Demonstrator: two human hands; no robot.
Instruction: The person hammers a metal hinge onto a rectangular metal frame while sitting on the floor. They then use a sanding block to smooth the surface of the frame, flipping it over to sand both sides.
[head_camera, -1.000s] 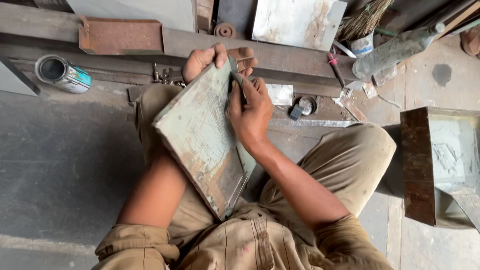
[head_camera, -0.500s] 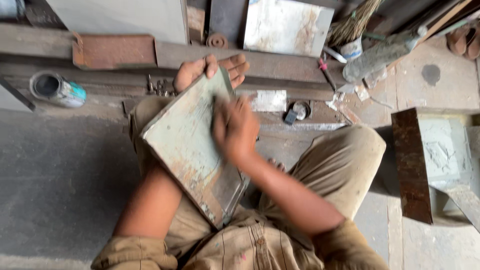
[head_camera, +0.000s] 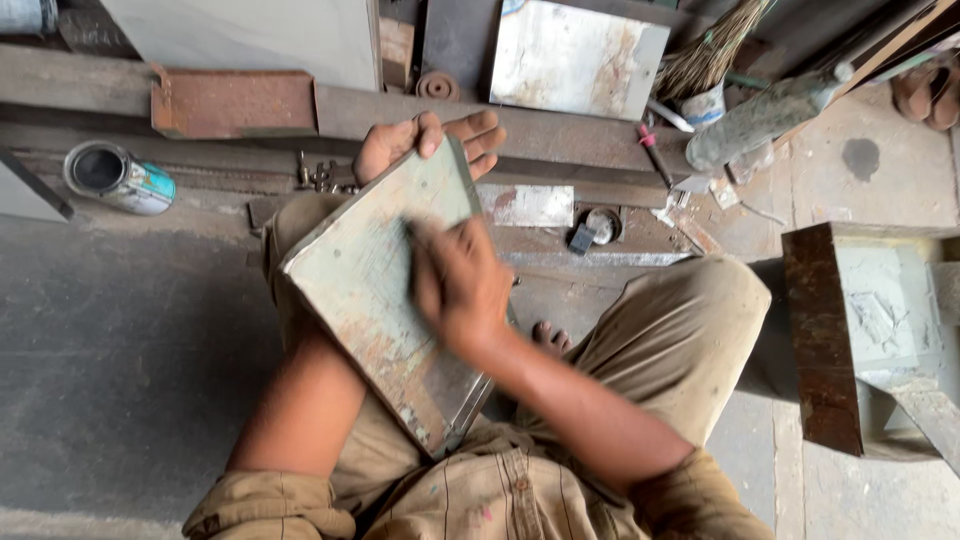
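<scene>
A flat, pale green metal panel (head_camera: 370, 300) with worn, rusty patches rests tilted on my lap, its near corner by my shirt. My left hand (head_camera: 425, 145) grips the panel's far edge, fingers curled over the top. My right hand (head_camera: 455, 285) presses flat on the panel's face near its middle and is blurred by motion. Whether it holds a small rubbing piece beneath the palm is hidden. My bare foot (head_camera: 550, 340) shows just right of the panel.
An open paint can (head_camera: 120, 178) lies at left on the grey floor. A rusty plate (head_camera: 235, 103) and metal sheets (head_camera: 575, 58) lean at the back. A broom (head_camera: 705, 60), small tools (head_camera: 590, 230) and a rusty box (head_camera: 860, 340) are at right.
My right hand has slid down the panel's face, from near the top edge toward the middle. My left hand keeps its grip on the far edge. The view shifted slightly.
</scene>
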